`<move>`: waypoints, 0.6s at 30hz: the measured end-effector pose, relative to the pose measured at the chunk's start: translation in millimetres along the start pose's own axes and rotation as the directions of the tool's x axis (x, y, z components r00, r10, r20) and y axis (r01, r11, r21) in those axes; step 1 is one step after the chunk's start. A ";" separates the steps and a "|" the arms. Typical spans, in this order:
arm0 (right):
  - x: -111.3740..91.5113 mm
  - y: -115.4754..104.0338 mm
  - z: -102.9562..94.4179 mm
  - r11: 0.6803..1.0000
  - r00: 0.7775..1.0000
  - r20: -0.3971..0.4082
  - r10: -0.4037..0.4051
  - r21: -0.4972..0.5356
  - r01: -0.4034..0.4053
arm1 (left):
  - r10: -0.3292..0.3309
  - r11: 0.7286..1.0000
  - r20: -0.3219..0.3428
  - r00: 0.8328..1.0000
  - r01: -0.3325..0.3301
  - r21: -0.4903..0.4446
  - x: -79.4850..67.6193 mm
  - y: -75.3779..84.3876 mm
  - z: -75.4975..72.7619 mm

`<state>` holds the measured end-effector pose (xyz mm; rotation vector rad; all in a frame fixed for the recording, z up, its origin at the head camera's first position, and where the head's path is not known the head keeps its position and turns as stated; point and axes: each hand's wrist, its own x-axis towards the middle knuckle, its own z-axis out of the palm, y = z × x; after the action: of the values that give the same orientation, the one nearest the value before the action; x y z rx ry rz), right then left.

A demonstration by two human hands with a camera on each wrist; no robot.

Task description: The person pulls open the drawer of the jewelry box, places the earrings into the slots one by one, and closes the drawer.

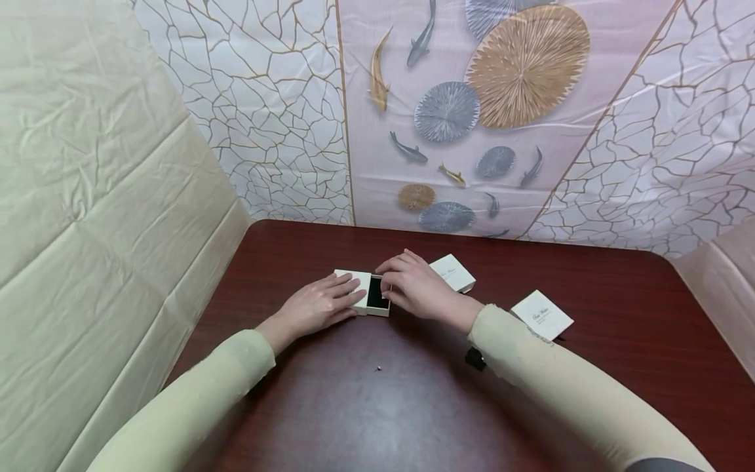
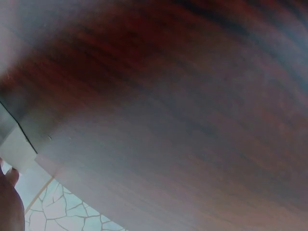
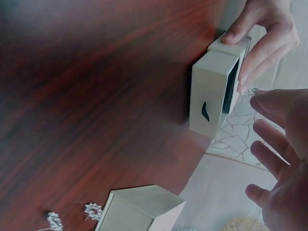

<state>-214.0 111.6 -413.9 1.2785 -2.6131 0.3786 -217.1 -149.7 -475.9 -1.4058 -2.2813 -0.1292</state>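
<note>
A small white drawer-style jewelry box [image 1: 378, 311] lies on the table, its drawer partly slid out to the right, with a black interior. My left hand [image 1: 321, 303] grips the box's sleeve, fingers across the top and thumb against the side in the right wrist view. Over the drawer, my right hand [image 1: 419, 285] pinches a small sparkling piece of jewelry [image 3: 255, 89] between thumb and fingertip; its other fingers are spread loosely. A dark pull tab [image 3: 205, 111] shows on the drawer's front. Mostly blurred tabletop fills the left wrist view.
Two more white boxes lie to the right: one behind the right hand [image 1: 453, 272], another beyond the sleeve [image 1: 541, 316]. A tiny shiny piece [image 1: 379, 368] lies on the near tabletop. Silver jewelry pieces [image 3: 94, 211] lie beside one box. A small black object [image 1: 474, 358] shows by the right sleeve.
</note>
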 end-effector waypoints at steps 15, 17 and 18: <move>17.7 8.1 12.1 0.997 0.988 0.132 0.076 -0.008 -0.075 | -0.004 1.000 -0.011 1.000 0.004 0.004 -1.6 0.2 1.5; 18.7 8.9 13.4 0.997 0.987 0.140 0.080 -0.012 -0.079 | -0.004 1.000 -0.010 1.000 0.004 0.000 -1.5 0.1 1.0; 19.4 9.2 14.1 0.997 0.987 0.141 0.079 -0.016 -0.077 | -0.004 1.000 -0.011 1.000 0.004 -0.002 -1.4 -0.1 0.8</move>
<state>-234.0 98.2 -422.7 1.2452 -2.7856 0.2959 -216.9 -150.7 -477.2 -1.3982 -2.2758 -0.1399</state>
